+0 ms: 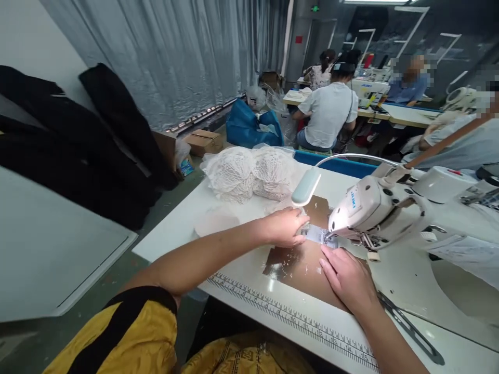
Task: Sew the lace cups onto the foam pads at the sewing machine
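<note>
My left hand [286, 227] is closed, fingers curled around the edge of a sheer white fabric piece [277, 205], just left of the sewing machine's needle area. Most of that piece is hidden behind the hand. Across from it, my right hand [346, 275] lies palm down, fingers stretched out on the brown board [302, 272] near the presser foot [328, 238]. The white sewing machine [360, 202] reaches in from the right, its lamp shining on the metal plate. Small white thread scraps are scattered over the board.
White lace bundles [234, 171] stand at the table's back left, near a pale flat piece [216, 222]. A lamp head [306, 186] overhangs the left hand. Black snips [411, 327] lie at right; a printed ruler [288, 314] follows the front edge. People sit at machines beyond.
</note>
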Demonstrator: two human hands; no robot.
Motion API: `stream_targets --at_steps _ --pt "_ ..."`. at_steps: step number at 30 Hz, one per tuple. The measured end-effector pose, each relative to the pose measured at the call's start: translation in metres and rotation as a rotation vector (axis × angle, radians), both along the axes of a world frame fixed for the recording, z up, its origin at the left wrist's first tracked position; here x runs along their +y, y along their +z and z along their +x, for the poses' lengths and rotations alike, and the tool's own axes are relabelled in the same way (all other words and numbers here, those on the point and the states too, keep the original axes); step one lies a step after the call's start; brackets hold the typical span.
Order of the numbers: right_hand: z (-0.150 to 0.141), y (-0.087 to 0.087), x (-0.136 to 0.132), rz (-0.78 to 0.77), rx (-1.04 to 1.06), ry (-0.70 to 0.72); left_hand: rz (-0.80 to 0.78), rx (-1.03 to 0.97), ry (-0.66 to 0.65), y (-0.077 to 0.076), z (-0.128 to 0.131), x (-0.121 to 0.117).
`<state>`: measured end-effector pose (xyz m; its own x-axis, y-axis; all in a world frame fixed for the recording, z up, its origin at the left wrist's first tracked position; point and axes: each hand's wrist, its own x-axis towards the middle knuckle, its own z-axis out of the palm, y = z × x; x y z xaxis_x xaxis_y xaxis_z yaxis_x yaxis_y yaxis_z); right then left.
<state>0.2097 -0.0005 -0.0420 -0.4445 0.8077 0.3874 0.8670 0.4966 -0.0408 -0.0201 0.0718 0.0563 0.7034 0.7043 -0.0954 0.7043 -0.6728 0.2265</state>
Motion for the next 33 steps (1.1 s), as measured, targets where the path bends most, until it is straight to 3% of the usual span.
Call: stream_targets --at_steps 4,6,8,10,12,14,16,18,20,22,25,27,30,33 --pt "0.003 0.001 -0.007 -0.035 0.082 0.155 -0.039 -0.003 0.034 0.046 -0.041 -0.026" --pt "0.003 0.003 -0.011 -0.083 0.132 0.235 -0.014 0.089 0.241 0.052 -0.073 -0.035" --pt "0.003 0.005 -0.014 -0.123 0.169 0.280 0.065 0.219 0.562 0.041 -0.109 -0.039" --pt "0.002 0.007 -0.015 -0.149 0.197 0.287 0.055 0.344 0.811 0.018 -0.143 -0.042" --pt "0.001 0.009 -0.015 -0.174 0.215 0.280 -0.006 0.275 0.836 -0.007 -0.168 -0.048" --pt "0.001 0.010 -0.015 -0.199 0.238 0.276 -0.021 -0.010 0.766 -0.026 -0.177 -0.057" --pt "0.000 0.012 -0.016 -0.216 0.283 0.264 -0.219 -0.330 0.658 -0.033 -0.167 -0.067" --pt "0.000 0.014 -0.017 -0.215 0.347 0.232 -0.521 -0.577 0.509 -0.032 -0.140 -0.072" --pt "0.001 0.018 -0.018 -0.205 0.434 0.186 -0.746 -0.703 0.329 -0.028 -0.102 -0.070" --pt "0.002 0.022 -0.018 -0.200 0.535 0.146 -0.828 -0.731 0.157 -0.027 -0.060 -0.062" --pt "0.006 0.026 -0.018 -0.237 0.591 0.130 -0.665 -0.609 0.050 -0.033 -0.007 -0.045" --pt "0.007 0.026 -0.017 -0.274 0.504 0.123 -0.503 -0.503 0.047 -0.041 0.018 -0.032" --pt "0.005 0.023 -0.016 -0.286 0.316 0.053 -0.319 -0.409 0.071 -0.052 0.037 -0.014" --pt "0.003 0.021 -0.015 -0.277 0.229 -0.005 -0.160 -0.341 0.125 -0.056 0.037 -0.002"
